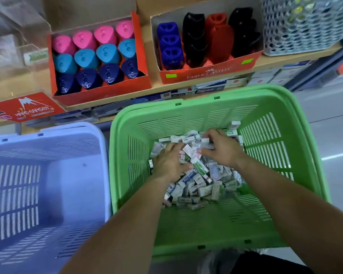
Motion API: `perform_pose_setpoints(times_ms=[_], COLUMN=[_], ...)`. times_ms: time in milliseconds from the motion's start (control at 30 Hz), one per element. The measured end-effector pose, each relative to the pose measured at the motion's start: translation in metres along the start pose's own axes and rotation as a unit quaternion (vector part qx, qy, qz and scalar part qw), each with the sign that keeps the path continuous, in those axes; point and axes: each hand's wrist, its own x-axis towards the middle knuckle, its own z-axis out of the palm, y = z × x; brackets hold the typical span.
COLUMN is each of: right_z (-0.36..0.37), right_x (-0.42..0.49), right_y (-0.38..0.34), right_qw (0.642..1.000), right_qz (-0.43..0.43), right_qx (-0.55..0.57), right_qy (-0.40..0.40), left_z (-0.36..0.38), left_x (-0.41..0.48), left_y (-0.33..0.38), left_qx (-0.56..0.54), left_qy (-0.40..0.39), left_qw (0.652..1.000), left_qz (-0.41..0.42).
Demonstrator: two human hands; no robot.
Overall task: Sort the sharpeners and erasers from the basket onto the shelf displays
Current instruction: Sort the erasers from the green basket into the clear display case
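Basket (139,155), slotted plastic; left fingers (171,148) flat on boxy erasers (198,186), right fingers (214,136) round one.

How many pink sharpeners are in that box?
4 pink plastic sharpeners, all in the back row of the left orange-red cardboard box on the wooden shelf: the leftmost, the second, the third, the rightmost. None looks hidden.

Left hand (169,164), right hand (223,148) touch erasers (196,187) in basket (166,123).
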Motion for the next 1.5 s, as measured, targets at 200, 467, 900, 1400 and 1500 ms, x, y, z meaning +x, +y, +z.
perform_pose_setpoints(times_ms=[200,467,900,1400,1500], right_z=[-0.002,-0.005,-0.016,0.003,0.0], right_x=[0.001,0.003,-0.005,0.001,0.002], right_y=[0.003,0.005,-0.003,-0.003,-0.004], right_qw=[0.998,0.996,0.986,0.99,0.991], right_qz=[0.008,0.013,0.032,0.016,0.021], right_qx=[0.059,0.021,0.023,-0.047,-0.032], right_qy=[-0.031,-0.091,-0.16,-0.131,-0.129], left_z=[0.003,-0.006,-0.001,-0.007,-0.006], left_x=[0.004,0.003,0.005,0.013,0.012], left_y=[-0.001,0.004,0.008,0.014,0.012], left_qx=[-0.026,0.024,0.047,0.004,0.014], left_qy=[0.017,-0.088,-0.066,-0.141,-0.16], left_qw=[0.999,0.996,0.996,0.99,0.987], left_qz=[-0.01,0.007,0.045,-0.016,-0.02])
